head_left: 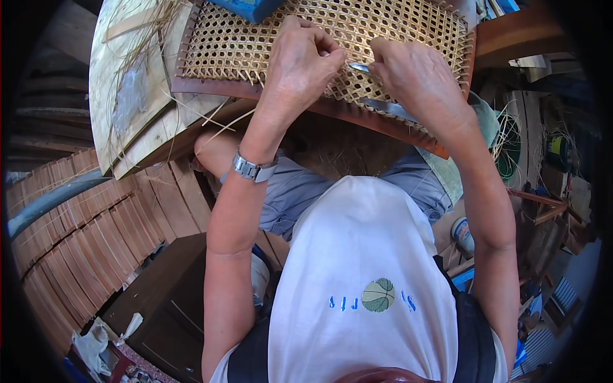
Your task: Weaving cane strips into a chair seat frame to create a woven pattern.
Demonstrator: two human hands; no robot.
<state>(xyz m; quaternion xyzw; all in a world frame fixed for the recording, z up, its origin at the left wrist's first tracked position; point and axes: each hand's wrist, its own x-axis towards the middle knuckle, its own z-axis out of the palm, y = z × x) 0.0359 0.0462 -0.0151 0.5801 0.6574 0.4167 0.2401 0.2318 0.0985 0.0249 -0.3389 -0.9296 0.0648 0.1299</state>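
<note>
A woven cane panel in a reddish-brown wooden frame lies in front of me, its holes in an open lattice. Over its middle my left hand is closed in a pinch; whatever sits between thumb and finger is too small to make out. My right hand, just to the right, grips a slim metal tool with a shiny tip that points left at the weave. Below that hand a flat metal blade shows near the frame's front edge; whether the hand holds it too, I cannot tell.
A blue block rests on the far edge of the panel. Left of it, a pale wooden board carries loose cane strands and clear plastic. Stacked wooden slats and a dark box stand lower left. At right is a can.
</note>
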